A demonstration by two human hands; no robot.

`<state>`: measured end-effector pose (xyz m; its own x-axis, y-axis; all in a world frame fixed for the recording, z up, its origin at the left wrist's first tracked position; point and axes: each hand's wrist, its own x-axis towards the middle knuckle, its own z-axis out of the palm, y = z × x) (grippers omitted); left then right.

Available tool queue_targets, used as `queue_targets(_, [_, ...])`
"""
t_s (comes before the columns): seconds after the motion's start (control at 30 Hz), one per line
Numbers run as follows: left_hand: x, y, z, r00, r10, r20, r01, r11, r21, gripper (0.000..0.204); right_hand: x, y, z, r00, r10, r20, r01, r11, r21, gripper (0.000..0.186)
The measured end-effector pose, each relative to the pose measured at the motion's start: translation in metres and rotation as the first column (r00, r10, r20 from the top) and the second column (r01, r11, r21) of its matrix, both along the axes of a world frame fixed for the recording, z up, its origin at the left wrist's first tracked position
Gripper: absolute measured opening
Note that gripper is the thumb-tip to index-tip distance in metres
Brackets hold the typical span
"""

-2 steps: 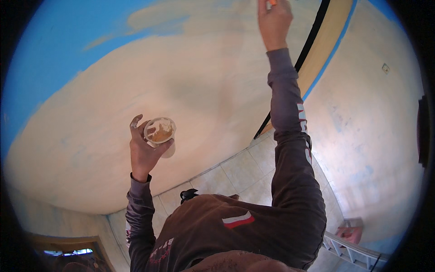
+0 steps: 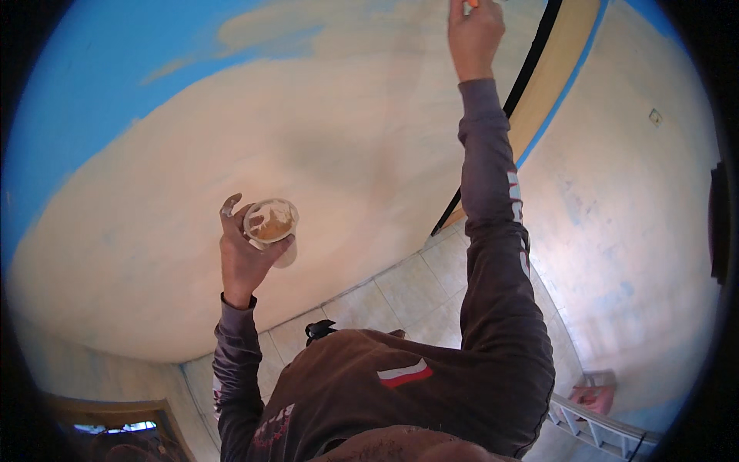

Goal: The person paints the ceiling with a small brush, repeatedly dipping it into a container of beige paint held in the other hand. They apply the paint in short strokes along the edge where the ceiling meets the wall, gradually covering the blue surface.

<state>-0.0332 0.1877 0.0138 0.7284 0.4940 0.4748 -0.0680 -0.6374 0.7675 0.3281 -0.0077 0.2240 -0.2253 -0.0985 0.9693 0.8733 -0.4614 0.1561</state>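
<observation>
Cradling a translucent plastic cup (image 2: 295,222), the left hand (image 2: 241,260) sits near nine o'clock from where I watch, thumb on one side and fingers curved about the other, one fingertip lifted clear of the rim and smeared pale; tan paint (image 2: 272,229) and whitish streaks show inside the cup. Up at one o'clock the right hand (image 2: 476,42) is folded around a tool with an orange part (image 2: 472,4), perhaps a brush; its working end lies out of sight, so I cannot tell what it touches. Done well, I judge, this step wants the cup mouth-up in a firm but unsqueezing hold, since thin plastic may flex and slop; the tool is best loaded lightly, drawn with even pressure and feathered where beige meets blue; so long a reach will likely tire the arm, and standing closer could steady it. Beyond the hands spreads the beige wall (image 2: 192,162), its blue area (image 2: 92,100) towards ten o'clock; a black strip (image 2: 530,58) slants down from one; pale floor tiles (image 2: 369,306) lie towards six; a ladder (image 2: 596,431) rests between four and five, beside a pink object (image 2: 593,398) too unclear to name.
</observation>
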Motion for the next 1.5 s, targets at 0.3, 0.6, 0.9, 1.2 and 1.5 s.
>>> queue_targets(0.3, [0.002,-0.001,0.000,1.000,-0.020,0.020,0.020,0.999,-0.026,0.101,0.040,0.032,-0.004,0.995,-0.095,-0.040,0.093,0.994,-0.052,0.025])
queue_targets(0.6, [0.002,0.001,0.000,0.999,-0.045,0.005,0.046,0.998,-0.044,0.101,-0.083,0.073,-0.007,0.972,0.226,0.067,-0.217,0.969,-0.117,0.024])
queue_targets(0.9, [0.006,0.005,-0.007,0.999,-0.038,-0.005,0.038,0.999,-0.017,0.101,0.082,-0.058,0.000,0.987,-0.150,-0.065,0.159,0.969,0.189,0.025])
queue_targets(1.2, [0.002,0.005,-0.008,1.000,-0.002,-0.023,0.002,1.000,-0.007,0.101,0.098,-0.036,0.003,0.957,-0.174,-0.231,0.172,0.985,-0.026,0.025])
queue_targets(1.5, [-0.001,0.003,-0.002,0.999,-0.048,-0.003,0.048,0.998,-0.045,0.100,-0.059,0.080,0.002,0.934,0.355,0.030,-0.347,0.927,-0.144,0.024])
